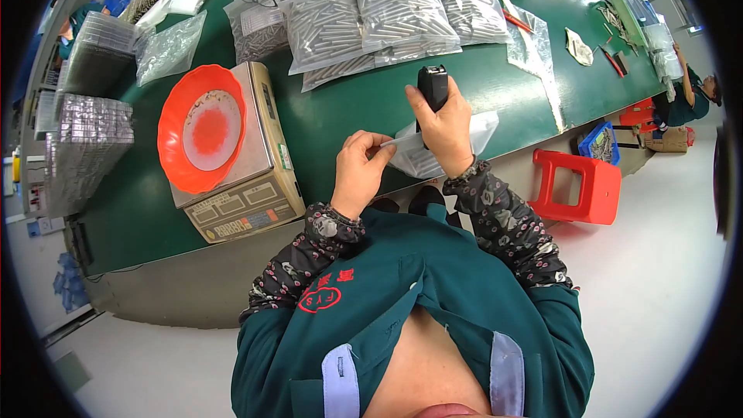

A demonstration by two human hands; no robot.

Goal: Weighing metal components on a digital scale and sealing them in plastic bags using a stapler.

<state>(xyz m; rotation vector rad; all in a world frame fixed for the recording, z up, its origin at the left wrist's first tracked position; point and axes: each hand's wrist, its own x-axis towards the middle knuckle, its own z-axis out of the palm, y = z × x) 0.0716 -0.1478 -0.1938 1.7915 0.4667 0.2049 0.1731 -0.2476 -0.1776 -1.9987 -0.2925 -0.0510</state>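
Note:
A clear plastic bag (416, 161) with metal pins in it lies at the table's near edge, in front of me. Thumb and fingers of my left hand (361, 168) pinch the bag's left upper edge. My right hand (446, 124) is wrapped round a black stapler (433, 87), held upright over the bag; the stapler's lower end is partly hidden by the hand and the plastic. Beyond my hands, several full bags of metal pins (402, 11) are piled on the green table (333, 120).
To my left stands a weighing scale (246, 205) with an orange scalloped bowl (169, 120) on it. Stacked clear trays (91, 139) rise at the far left. A red stool (584, 190) and a blue crate (602, 143) are on the floor at right. Another person (689, 104) is at far right.

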